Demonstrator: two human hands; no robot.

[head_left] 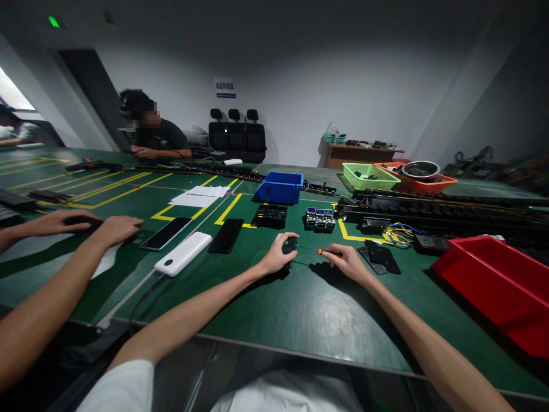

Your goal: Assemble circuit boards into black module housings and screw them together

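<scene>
My left hand (277, 253) is closed around a small black part (289, 246) that shows a green spot, held low over the green table. In my right hand (345, 260) is a screwdriver (319, 251) with an orange end on its handle. Its thin shaft points left, towards the black part; I cannot tell whether the tip touches it. Just beyond my hands stand a group of black modules (271, 216) and a group of silver-and-blue modules (319, 219). Flat black plates (380, 256) lie to the right of my right hand.
A red bin (497, 286) stands at the right, a blue bin (279, 187) behind the modules. Left are a white power bank (183, 254), a black phone (227, 236) and another phone (167, 233). A co-worker's hands (115, 230) rest at far left. Wired black rails (429, 209) lie back right.
</scene>
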